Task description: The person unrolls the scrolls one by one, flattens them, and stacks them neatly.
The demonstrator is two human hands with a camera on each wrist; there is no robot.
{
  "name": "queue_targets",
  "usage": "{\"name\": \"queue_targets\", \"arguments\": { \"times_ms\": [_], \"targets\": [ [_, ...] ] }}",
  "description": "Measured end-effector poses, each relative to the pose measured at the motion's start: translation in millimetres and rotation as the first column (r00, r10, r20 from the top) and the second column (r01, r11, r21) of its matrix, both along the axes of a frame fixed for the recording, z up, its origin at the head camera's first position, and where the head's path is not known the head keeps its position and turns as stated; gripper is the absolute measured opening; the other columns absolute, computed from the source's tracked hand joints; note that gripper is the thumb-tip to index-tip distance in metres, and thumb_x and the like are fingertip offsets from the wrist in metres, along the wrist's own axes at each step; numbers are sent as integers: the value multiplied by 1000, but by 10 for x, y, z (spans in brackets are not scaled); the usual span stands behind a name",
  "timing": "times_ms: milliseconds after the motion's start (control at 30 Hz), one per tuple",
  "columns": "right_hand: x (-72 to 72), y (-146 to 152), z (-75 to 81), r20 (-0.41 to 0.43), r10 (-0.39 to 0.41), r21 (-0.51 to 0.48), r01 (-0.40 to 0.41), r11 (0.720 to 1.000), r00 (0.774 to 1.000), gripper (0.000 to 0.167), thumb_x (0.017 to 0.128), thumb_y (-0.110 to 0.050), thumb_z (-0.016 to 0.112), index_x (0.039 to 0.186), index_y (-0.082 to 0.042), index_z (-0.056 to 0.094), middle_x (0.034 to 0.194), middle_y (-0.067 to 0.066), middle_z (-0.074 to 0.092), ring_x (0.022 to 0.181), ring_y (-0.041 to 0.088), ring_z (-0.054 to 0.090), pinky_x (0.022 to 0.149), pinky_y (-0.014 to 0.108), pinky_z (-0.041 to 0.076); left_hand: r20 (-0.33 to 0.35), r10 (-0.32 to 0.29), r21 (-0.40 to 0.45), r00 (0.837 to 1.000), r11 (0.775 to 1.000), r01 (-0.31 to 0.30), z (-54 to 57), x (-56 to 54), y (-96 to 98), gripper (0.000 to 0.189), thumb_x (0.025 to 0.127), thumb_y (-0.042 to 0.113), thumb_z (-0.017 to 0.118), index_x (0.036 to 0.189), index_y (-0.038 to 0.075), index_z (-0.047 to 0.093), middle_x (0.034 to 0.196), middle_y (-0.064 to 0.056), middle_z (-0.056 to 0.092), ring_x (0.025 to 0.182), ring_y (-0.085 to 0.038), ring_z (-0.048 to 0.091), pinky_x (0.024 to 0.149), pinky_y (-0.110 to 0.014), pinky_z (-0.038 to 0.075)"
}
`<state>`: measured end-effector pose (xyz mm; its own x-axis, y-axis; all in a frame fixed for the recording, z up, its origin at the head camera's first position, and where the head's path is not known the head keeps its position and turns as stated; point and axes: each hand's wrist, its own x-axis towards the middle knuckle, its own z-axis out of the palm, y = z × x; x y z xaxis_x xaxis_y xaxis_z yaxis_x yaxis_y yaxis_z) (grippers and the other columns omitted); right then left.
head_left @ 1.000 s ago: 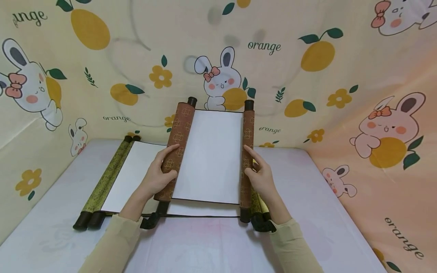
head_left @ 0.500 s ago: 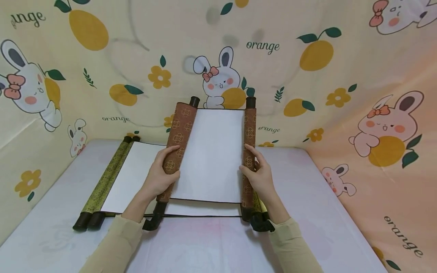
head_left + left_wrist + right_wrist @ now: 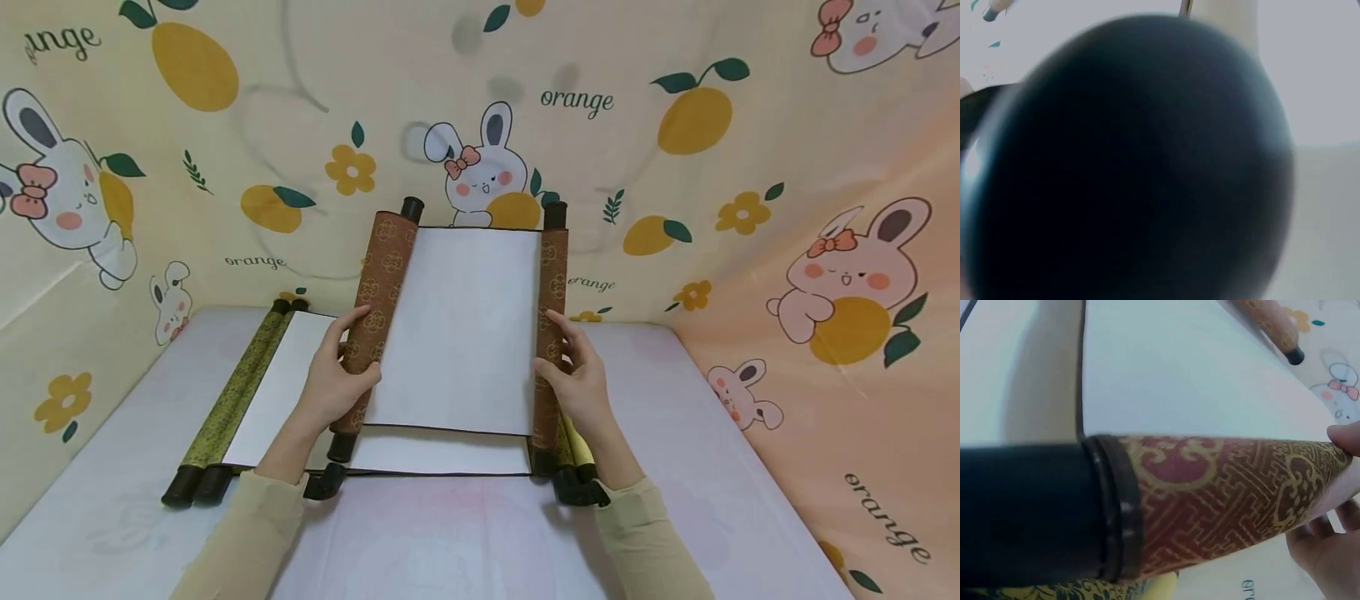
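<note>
A scroll with brown, gold-patterned rollers and black end knobs is held up, tilted, with a blank white sheet (image 3: 465, 333) stretched between its rollers. My left hand (image 3: 333, 375) grips the left roller (image 3: 378, 292), thumb on the front. My right hand (image 3: 581, 367) grips the right roller (image 3: 553, 283); in the right wrist view its fingers and thumb hold the far part of the patterned roller (image 3: 1235, 487). A dark, blurred round knob (image 3: 1135, 169) fills most of the left wrist view and hides the left hand's work.
Beneath the raised scroll, a green-patterned scroll lies partly unrolled on the table (image 3: 465, 542). Its green rollers (image 3: 232, 392) lie at the left, and its white sheet (image 3: 277, 383) runs under the brown one. A yellow-green roller (image 3: 573, 442) shows near my right wrist. Printed cloth (image 3: 300, 125) forms the backdrop.
Both hands have raised the brown scroll slightly. The left hand and roller have shifted left and the right roller a little right, so more white sheet shows between them.
</note>
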<state>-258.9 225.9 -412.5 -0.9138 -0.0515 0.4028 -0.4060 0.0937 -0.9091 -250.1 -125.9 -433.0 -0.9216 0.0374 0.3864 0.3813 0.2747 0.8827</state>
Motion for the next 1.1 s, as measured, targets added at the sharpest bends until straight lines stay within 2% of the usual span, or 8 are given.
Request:
{"name": "queue_targets", "arguments": {
  "times_ms": [233, 433, 500, 567, 700, 833, 867, 1100],
  "targets": [
    [1, 55, 41, 7, 3, 18, -3, 1000, 1000, 70, 96, 15, 60, 156, -18, 49, 158, 0, 45, 113, 20, 47, 76, 23, 45, -18, 18, -60, 1000, 998, -19, 49, 2, -110, 91, 88, -10, 60, 164, 28, 29, 165, -12, 29, 132, -38, 45, 81, -43, 48],
    [-4, 76, 79, 61, -29, 41, 26, 999, 998, 77, 95, 14, 47, 158, -30, 46, 165, -11, 36, 151, 12, 29, 91, 29, 38, -17, -4, -34, 1000, 999, 3, 63, 6, -136, 86, 87, -13, 55, 162, 26, 37, 159, -13, 34, 107, -30, 48, 75, -37, 44],
    [-3, 71, 83, 79, -38, 30, 36, 999, 996, 78, 95, 13, 43, 159, -31, 45, 166, -12, 34, 157, 8, 15, 101, 32, 32, -22, 1, -29, 1000, 1000, -2, 49, 2, -141, 83, 87, -14, 54, 160, 23, 41, 154, -14, 35, 102, -28, 46, 75, -35, 42],
    [0, 61, 82, 92, -43, 9, 43, 999, 995, 77, 95, 12, 41, 158, -31, 45, 167, -13, 34, 156, 5, 14, 103, 33, 32, -33, 17, -21, 999, 1000, -18, 29, -9, -142, 79, 88, -14, 57, 158, 20, 44, 152, -15, 37, 104, -28, 45, 79, -37, 41],
    [6, 41, 66, 94, -74, -5, 75, 997, 993, 72, 97, 9, 52, 158, -29, 47, 166, -10, 36, 139, 0, 39, 103, 21, 35, -52, 57, -16, 997, 998, -57, 5, -32, -134, 75, 89, -8, 70, 156, 17, 47, 151, -17, 38, 119, -31, 47, 92, -47, 42],
    [9, 30, 42, 56, -90, 1, 90, 996, 994, 72, 94, 3, 72, 156, -26, 50, 160, -4, 41, 119, 10, 52, 86, 20, 47, -53, 70, -10, 996, 997, -70, 12, -27, -127, 77, 88, -6, 76, 155, 18, 47, 149, -17, 39, 126, -33, 46, 97, -52, 41],
    [8, 30, 37, 40, -86, -3, 86, 996, 996, 71, 93, 3, 74, 155, -25, 51, 157, -3, 42, 130, 12, 47, 92, 21, 47, -54, 71, -10, 996, 997, -72, 16, -20, -126, 76, 89, -7, 74, 155, 19, 47, 149, -16, 39, 125, -33, 47, 96, -51, 41],
    [-8, 54, 46, 21, -87, -52, 88, 995, 996, 67, 96, 8, 67, 154, -21, 50, 155, -2, 44, 135, 15, 45, 90, 23, 47, -80, 127, -50, 989, 990, -132, 11, -13, -150, 76, 89, -8, 69, 156, 18, 44, 146, -17, 45, 116, -32, 54, 81, -40, 49]
  ]
}}
